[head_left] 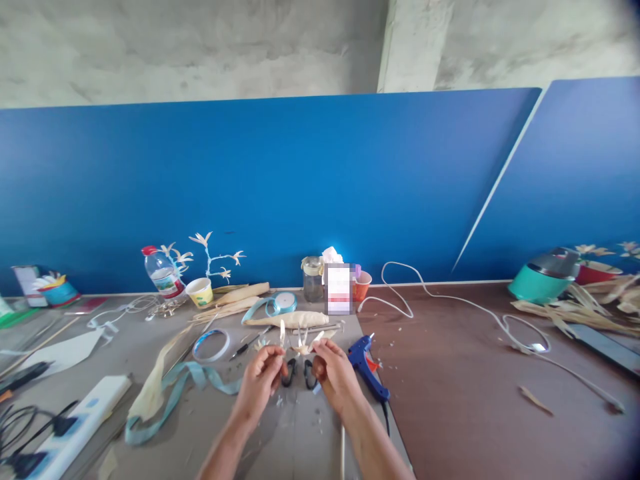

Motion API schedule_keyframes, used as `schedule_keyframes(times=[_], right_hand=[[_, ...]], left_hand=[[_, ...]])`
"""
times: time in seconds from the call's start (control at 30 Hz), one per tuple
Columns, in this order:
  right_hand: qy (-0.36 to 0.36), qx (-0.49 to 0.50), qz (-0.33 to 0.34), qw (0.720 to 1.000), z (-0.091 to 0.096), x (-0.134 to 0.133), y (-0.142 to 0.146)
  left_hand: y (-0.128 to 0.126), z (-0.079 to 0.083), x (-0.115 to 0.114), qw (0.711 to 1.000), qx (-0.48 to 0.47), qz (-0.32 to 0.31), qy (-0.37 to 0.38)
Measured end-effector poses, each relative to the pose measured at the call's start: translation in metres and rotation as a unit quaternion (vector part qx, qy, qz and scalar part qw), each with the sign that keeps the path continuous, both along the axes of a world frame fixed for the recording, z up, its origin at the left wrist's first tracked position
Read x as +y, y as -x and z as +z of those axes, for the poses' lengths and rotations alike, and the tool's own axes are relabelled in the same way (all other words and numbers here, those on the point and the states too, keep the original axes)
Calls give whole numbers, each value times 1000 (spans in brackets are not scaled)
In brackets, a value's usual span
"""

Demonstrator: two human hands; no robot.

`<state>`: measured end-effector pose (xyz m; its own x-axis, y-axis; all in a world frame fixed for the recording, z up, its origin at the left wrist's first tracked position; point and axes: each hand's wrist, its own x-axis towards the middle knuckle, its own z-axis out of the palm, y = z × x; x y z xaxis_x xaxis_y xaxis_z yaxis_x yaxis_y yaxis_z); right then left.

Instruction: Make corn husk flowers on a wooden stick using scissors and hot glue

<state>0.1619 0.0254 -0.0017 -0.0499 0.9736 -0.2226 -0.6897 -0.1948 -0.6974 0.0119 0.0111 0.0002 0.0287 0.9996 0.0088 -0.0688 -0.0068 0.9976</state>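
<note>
2 blue panels (260,187) stand before a grey concrete wall (200,47).

I can't read a single word, number or brand over my feed. The clear plastic bottle (159,267) with the red cap wears a red-and-white label (173,291), too small and soft for me to make out. I see printing on the yellow paper cup (199,293), but no letters resolve. The white block with a red band (339,289) is pixelated, illegible to me.
</note>
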Motion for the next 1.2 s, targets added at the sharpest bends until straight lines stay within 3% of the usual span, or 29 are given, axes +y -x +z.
schedule_keyframes(times=[0.13, 0.27, 0.67, 0.83, 1.2], right_hand=[[-87, -89, -5, 992, 6, -6, 9], [-127, -129, 4, 984, 9, -10, 13], [-128, -141, -22, 981, -3, -6, 18], [-130, -108, 3, 986, -1, -8, 19], [-121, -141, -14, 982, 6, -11, 18]], left_hand=[[-4, -3, -1, 998, -48, -40, 23], [-7, -5, -3, 992, -94, -74, 37], [-16, -2, -9, 985, -130, -102, 51], [-17, -3, -9, 988, -109, -99, 40], [-17, -7, -9, 997, -39, -63, 37]])
